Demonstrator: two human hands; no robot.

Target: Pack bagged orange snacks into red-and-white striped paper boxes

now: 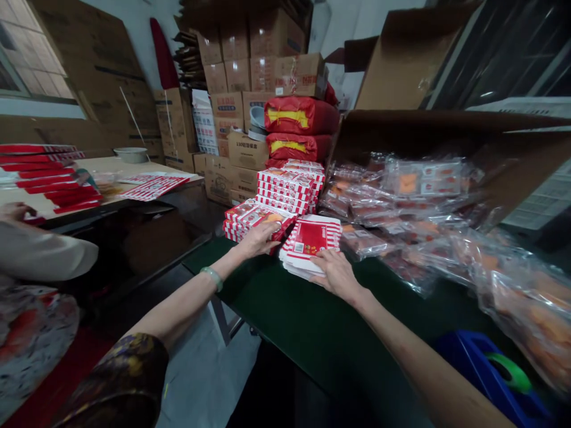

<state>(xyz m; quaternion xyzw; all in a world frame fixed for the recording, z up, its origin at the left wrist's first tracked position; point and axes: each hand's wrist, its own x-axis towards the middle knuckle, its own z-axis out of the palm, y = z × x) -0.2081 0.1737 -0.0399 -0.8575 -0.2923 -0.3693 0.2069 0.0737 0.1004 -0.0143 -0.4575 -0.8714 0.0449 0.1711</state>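
Note:
My left hand [259,239], with a pale green bangle at the wrist, is closed on the near edge of a red-and-white printed box [250,213] on top of a low stack. An orange patch shows by its fingertips. Just to the right lies a pile of flat red-and-white striped cartons [312,233], slightly fanned at the near edge. My right hand [338,274] pinches the near right corner of this pile, thumb on top. Behind both hands stands a taller stack of the same boxes [285,187]. Some of the left fingers' undersides are hidden.
Clear plastic packets [401,208] with orange contents spill from a large carton [468,134] on the right. A blue tape dispenser [482,374] sits near right. At left, another person's sleeve [44,249] is beside a table with stacked red boxes [57,178]. Cardboard boxes [250,151] rise behind.

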